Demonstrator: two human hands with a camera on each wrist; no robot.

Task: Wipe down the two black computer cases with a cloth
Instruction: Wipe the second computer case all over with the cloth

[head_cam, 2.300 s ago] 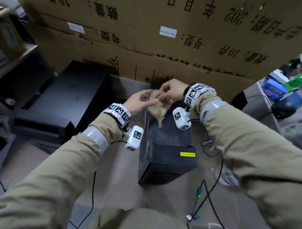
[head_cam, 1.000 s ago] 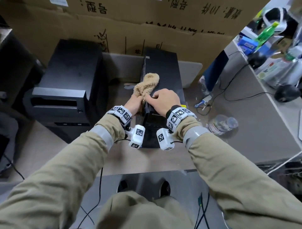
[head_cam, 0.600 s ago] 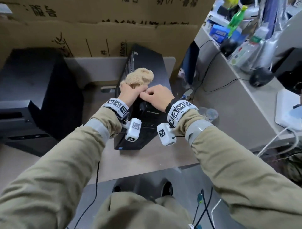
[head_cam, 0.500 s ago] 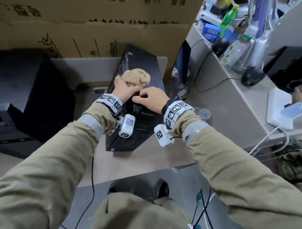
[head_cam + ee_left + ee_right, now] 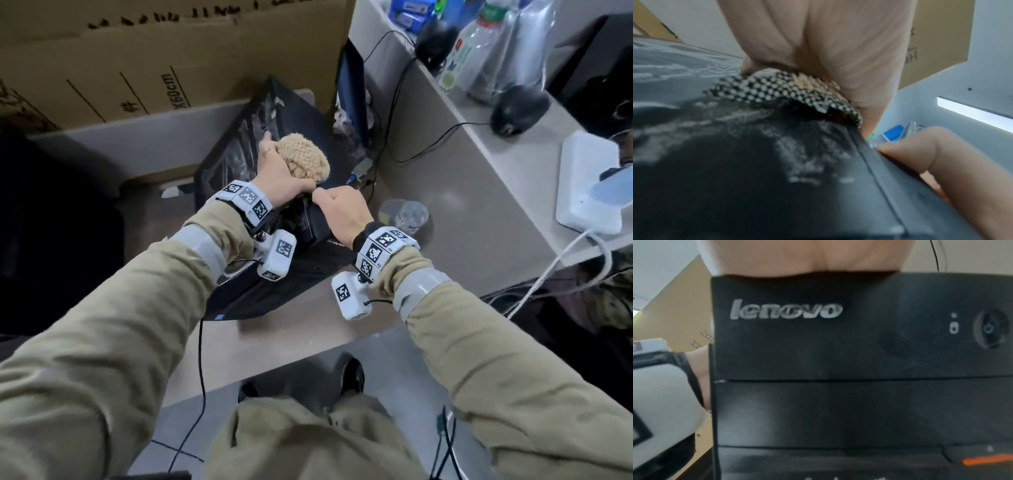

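A black Lenovo computer case (image 5: 301,274) stands tilted on the low grey platform (image 5: 274,342), its dusty side panel (image 5: 725,154) turned up. My left hand (image 5: 275,171) grips a bunched tan cloth (image 5: 305,159) and presses it on the case's upper panel; the cloth's checked underside (image 5: 777,92) shows under my palm. My right hand (image 5: 337,209) curls over the top edge of the front panel (image 5: 838,345), with its thumb (image 5: 931,154) on the case's corner. The second black case (image 5: 51,222) sits in shadow at the far left, untouched.
Large cardboard boxes (image 5: 171,61) stand close behind the case. A desk (image 5: 479,171) on the right carries bottles, two black mice (image 5: 517,109) and a white adapter (image 5: 589,185). A clear plastic bottle (image 5: 404,212) lies right of the case. Cables trail near my feet.
Both hands first held the cloth above the case. My left hand then pressed the cloth on its top, my right took the front edge, and the case has tipped over leftward.
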